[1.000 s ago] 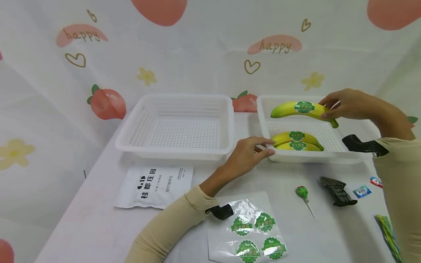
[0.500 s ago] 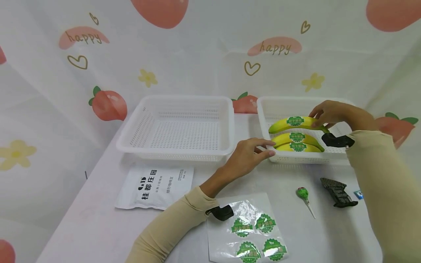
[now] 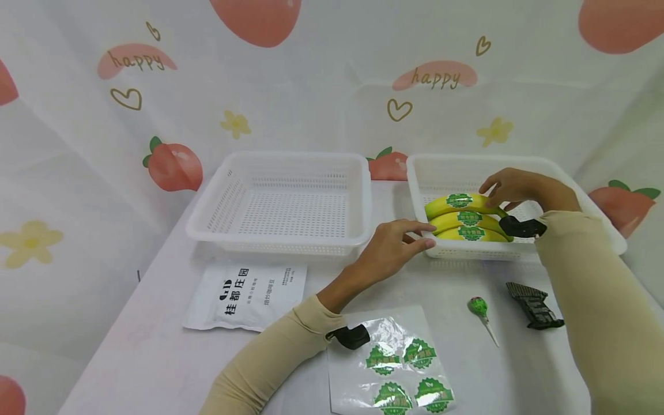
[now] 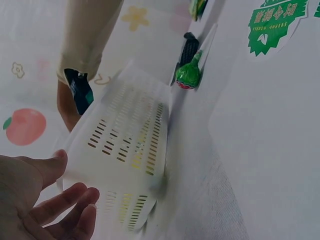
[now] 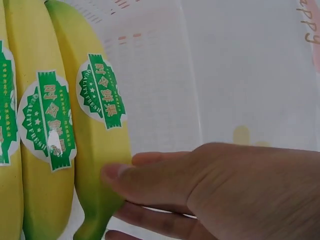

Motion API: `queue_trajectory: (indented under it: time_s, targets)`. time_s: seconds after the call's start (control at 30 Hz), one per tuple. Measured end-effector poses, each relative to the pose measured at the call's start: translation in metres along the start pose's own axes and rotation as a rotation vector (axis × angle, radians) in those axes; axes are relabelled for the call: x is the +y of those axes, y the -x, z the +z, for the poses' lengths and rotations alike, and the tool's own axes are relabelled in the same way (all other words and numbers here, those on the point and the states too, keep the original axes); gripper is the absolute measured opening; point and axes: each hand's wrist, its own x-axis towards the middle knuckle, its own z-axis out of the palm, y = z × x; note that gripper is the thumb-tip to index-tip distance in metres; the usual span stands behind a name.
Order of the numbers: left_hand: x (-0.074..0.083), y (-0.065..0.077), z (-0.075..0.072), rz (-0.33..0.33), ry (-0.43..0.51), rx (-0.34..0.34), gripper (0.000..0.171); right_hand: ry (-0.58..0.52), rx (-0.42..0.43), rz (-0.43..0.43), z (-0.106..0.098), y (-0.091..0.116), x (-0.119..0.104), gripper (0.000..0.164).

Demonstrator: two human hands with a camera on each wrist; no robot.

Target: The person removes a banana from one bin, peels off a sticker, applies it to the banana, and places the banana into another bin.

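Three yellow bananas with green and white stickers lie side by side in the right white basket. My right hand holds the rearmost banana near its stem end. In the right wrist view the thumb lies on top of that banana, with the other fingers at its side and partly hidden. It sits against the middle banana. My left hand holds the basket's front left corner between thumb and fingers, as the left wrist view also shows.
Left of it stands a second white basket with no contents visible. In front lie a white coffee bag, a sticker sheet, a green lollipop and a black wrapped item. A printed cloth hangs behind.
My right hand has lowered the banana into the basket and drawn it forward against the other two. The left hand has stayed at the basket corner.
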Motion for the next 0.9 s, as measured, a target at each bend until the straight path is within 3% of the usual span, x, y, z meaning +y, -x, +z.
queue_trajectory:
  time_s: [0.13, 0.27, 0.47, 0.7, 0.8, 0.9]
  targets:
    - [0.0, -0.001, 0.001, 0.006, -0.007, -0.001, 0.036, 0.025, 0.008, -0.007, 0.002, -0.002, 0.003, 0.06]
    - [0.0, -0.002, 0.001, 0.01, -0.018, -0.001, 0.035, 0.063, 0.069, -0.043, 0.003, 0.003, 0.001, 0.063]
    - [0.001, -0.002, 0.002, 0.011, -0.035, 0.004, 0.035, 0.164, 0.199, -0.099, 0.013, 0.025, -0.012, 0.058]
    - [0.0, -0.002, 0.002, 0.009, -0.073, 0.011, 0.034, 0.212, 0.351, -0.182, 0.041, 0.056, -0.028, 0.05]
    - [0.003, 0.001, 0.001, 0.004, -0.132, -0.005, 0.038, 0.197, 0.41, -0.222, 0.059, 0.068, -0.032, 0.05]
    - [0.006, 0.008, 0.0, 0.026, -0.254, -0.028, 0.044, 0.158, 0.456, -0.245, 0.075, 0.081, -0.033, 0.052]
